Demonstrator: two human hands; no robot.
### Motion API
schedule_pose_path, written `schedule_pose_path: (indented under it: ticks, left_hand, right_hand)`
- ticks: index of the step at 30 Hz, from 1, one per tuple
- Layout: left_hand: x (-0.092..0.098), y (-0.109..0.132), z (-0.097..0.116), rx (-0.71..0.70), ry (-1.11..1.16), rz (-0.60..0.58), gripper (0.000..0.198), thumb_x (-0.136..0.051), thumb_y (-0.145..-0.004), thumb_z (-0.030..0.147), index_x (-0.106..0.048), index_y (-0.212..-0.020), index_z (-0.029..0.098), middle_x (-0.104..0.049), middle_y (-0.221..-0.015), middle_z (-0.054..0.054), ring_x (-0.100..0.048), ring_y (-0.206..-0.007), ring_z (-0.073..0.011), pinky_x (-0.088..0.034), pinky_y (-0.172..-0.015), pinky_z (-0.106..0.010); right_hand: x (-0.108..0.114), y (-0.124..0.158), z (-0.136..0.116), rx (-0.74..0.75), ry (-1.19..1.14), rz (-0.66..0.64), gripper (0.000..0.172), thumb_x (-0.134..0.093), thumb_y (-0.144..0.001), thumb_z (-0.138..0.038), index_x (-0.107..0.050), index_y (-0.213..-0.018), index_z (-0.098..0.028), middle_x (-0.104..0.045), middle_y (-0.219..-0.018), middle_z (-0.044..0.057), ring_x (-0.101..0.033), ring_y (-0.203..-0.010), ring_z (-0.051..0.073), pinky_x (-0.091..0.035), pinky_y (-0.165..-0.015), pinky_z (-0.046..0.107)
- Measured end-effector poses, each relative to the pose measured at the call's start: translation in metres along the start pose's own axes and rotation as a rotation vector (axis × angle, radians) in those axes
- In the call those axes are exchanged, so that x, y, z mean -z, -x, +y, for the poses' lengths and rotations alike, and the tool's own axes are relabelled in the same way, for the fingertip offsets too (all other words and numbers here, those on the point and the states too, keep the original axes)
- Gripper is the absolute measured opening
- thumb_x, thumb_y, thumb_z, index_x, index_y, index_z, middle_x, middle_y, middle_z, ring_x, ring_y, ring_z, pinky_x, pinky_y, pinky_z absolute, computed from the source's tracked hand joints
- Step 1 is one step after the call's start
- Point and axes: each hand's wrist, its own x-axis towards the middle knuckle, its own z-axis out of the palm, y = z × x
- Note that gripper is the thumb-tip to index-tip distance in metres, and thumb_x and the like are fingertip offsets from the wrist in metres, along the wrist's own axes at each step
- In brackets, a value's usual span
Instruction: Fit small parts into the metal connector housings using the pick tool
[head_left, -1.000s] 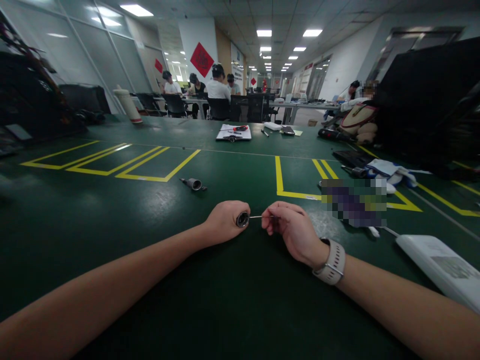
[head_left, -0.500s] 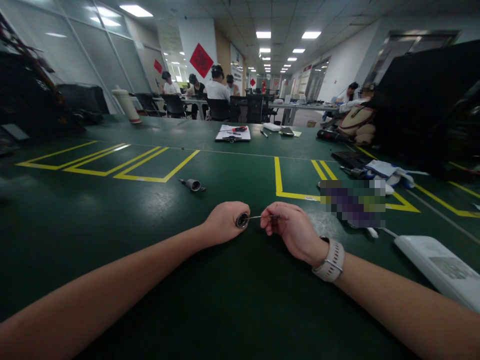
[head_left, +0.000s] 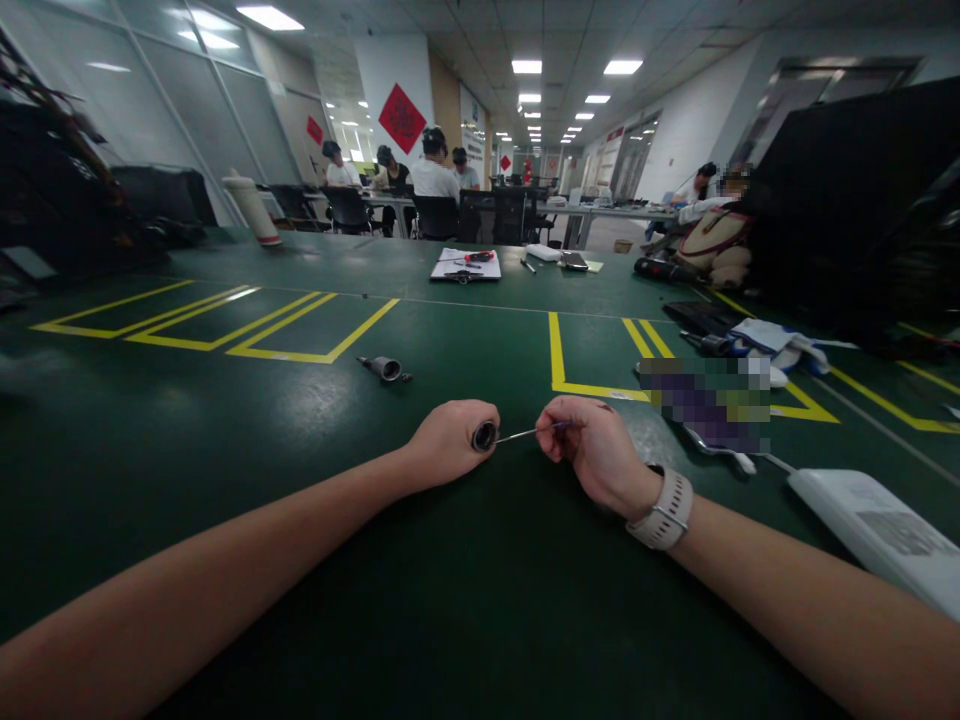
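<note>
Wrapped in my left hand (head_left: 446,445) is a dark round hollow metal part (head_left: 484,436), its open end turned towards me. The fingers hide the rest of it. My right hand (head_left: 589,450) is closed in a pinch around a thin metal rod (head_left: 516,436). The rod's far end meets the rim of the hollow part; whether it goes inside I cannot tell. Its other end is mostly covered by my fingers. Beyond my left hand, a grey cup-shaped metal part (head_left: 388,369) lies on its side on the green tabletop (head_left: 480,600), with a small dark piece (head_left: 407,377) beside it.
Yellow tape (head_left: 556,350) marks the table. A clipboard (head_left: 465,268) with a red-handled screwdriver (head_left: 478,257) lies further back. At right are a white power strip (head_left: 877,520), a pixelated item (head_left: 705,405) and cloth gloves (head_left: 776,345). A pale bottle (head_left: 253,210) stands at back left.
My right hand has shifted a little to the right, and more of the thin rod shows between the hands. My left hand and the hollow part are nearly where they were.
</note>
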Motion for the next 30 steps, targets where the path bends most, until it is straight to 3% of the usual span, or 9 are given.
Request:
schedule_pose_path:
  ticks: [11,19,23,30]
  left_hand:
    - [0.001,-0.001,0.001,0.007,-0.011,-0.003,0.002,-0.054,-0.073,0.015,-0.054,-0.071,0.016,-0.055,-0.067,0.001,-0.052,-0.062,-0.0119,-0.037,-0.057,-0.023]
    - [0.001,0.000,0.003,0.011,-0.009,0.016,0.003,-0.054,-0.073,0.014,-0.053,-0.071,0.016,-0.056,-0.066,0.001,-0.052,-0.062,-0.0118,-0.037,-0.056,-0.022]
    - [0.001,0.000,0.002,0.003,0.000,0.039,0.005,-0.055,-0.074,0.017,-0.053,-0.070,0.016,-0.054,-0.065,0.002,-0.052,-0.060,-0.0115,-0.036,-0.055,-0.022]
    - [0.001,0.000,0.003,0.026,-0.038,0.003,0.005,-0.054,-0.074,0.016,-0.052,-0.070,0.016,-0.054,-0.065,0.001,-0.052,-0.061,-0.0126,-0.036,-0.055,-0.023]
  right_hand:
    - [-0.001,0.001,0.003,0.176,0.057,0.050,0.017,-0.051,-0.067,-0.022,-0.055,-0.051,-0.017,-0.047,-0.043,-0.003,-0.041,-0.043,0.010,-0.027,-0.043,0.024]
    - [-0.004,0.011,0.006,0.250,0.315,-0.199,0.018,-0.050,-0.083,-0.024,-0.060,-0.070,-0.017,-0.058,-0.064,-0.001,-0.053,-0.061,0.012,-0.040,-0.058,0.026]
    - [-0.005,0.013,0.009,0.257,0.282,-0.278,0.018,-0.049,-0.085,-0.027,-0.061,-0.076,-0.017,-0.060,-0.071,0.000,-0.055,-0.067,0.013,-0.043,-0.064,0.028]
    - [-0.006,0.017,0.004,0.382,0.391,-0.166,0.020,-0.048,-0.085,-0.024,-0.059,-0.069,-0.018,-0.058,-0.065,-0.001,-0.054,-0.063,0.013,-0.042,-0.061,0.028]
